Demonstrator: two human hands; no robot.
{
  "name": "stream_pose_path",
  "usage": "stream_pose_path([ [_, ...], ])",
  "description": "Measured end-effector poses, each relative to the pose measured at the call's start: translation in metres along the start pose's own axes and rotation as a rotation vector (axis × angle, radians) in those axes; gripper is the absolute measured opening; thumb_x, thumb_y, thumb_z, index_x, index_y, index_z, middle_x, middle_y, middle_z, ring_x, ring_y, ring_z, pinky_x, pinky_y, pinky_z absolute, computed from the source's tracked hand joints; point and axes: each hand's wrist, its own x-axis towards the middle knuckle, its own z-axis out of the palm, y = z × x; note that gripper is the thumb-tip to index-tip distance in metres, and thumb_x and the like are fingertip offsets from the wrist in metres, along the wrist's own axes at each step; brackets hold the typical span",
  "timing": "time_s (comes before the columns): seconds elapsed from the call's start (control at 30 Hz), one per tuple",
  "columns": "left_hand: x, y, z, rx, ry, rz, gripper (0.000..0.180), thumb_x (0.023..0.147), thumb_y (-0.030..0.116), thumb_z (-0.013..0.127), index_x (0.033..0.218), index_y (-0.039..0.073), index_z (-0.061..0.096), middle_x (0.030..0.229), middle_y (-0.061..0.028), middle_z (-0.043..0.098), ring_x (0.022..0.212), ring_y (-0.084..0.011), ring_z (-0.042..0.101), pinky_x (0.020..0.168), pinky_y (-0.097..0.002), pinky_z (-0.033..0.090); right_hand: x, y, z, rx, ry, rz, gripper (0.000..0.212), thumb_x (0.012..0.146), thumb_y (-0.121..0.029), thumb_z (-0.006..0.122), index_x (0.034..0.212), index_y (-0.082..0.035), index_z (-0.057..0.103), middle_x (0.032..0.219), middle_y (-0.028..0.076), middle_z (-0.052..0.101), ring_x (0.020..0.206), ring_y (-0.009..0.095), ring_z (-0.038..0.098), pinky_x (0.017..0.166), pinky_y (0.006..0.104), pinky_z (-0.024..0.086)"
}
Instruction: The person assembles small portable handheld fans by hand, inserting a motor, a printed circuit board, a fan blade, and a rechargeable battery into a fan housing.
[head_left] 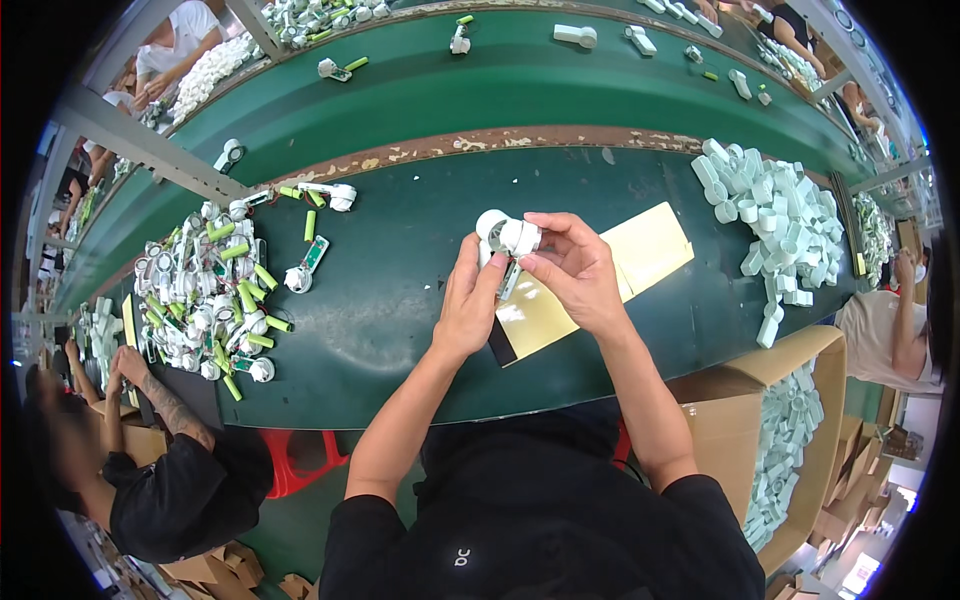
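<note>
Above the middle of the green table, my two hands meet over a small plastic assembly. My left hand (468, 305) is closed around a pale housing (489, 222) with a ring-shaped head. My right hand (582, 275) pinches a white round part (519, 237) between thumb and fingers, right at the opening of that ring. Whether the part is seated inside the ring I cannot tell. A narrow circuit board (510, 280) hangs below, between my hands. Beneath them lies a yellow sheet (650, 250) with a dark strip at its near end.
A heap of white round parts with circuit boards and green cylindrical cells (205, 290) covers the table's left. Pale green housings (775, 210) are piled at the right, above a cardboard box (722, 430) of more. Beyond runs a green conveyor (400, 80). A co-worker (185, 490) sits at left.
</note>
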Motion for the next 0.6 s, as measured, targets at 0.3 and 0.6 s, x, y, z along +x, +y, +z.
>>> stream_pose_path([
  [0.3,0.0,-0.004,0.0,-0.026,-0.003,0.062,0.037,0.108,0.013,0.049,0.143,0.001,0.047,0.122,-0.0053,0.063,0.103,-0.0098,0.061,0.085,-0.0275,0.052,0.002,0.005,0.007,-0.075,0.062,0.008,0.04,0.094,0.004,0.072,0.132,0.003,0.059,0.115,0.008,0.065,0.105,0.014,0.063,0.092,0.0296,0.059],
  [0.6,-0.002,-0.005,0.008,-0.022,0.0,0.251,0.047,0.11,0.013,0.048,0.153,0.0,0.038,0.129,-0.0081,0.061,0.108,-0.013,0.063,0.088,-0.0306,0.056,0.005,-0.007,0.008,-0.091,0.075,0.08,0.039,0.095,0.0,0.072,0.131,0.003,0.058,0.112,0.008,0.064,0.098,0.013,0.066,0.079,0.029,0.064],
])
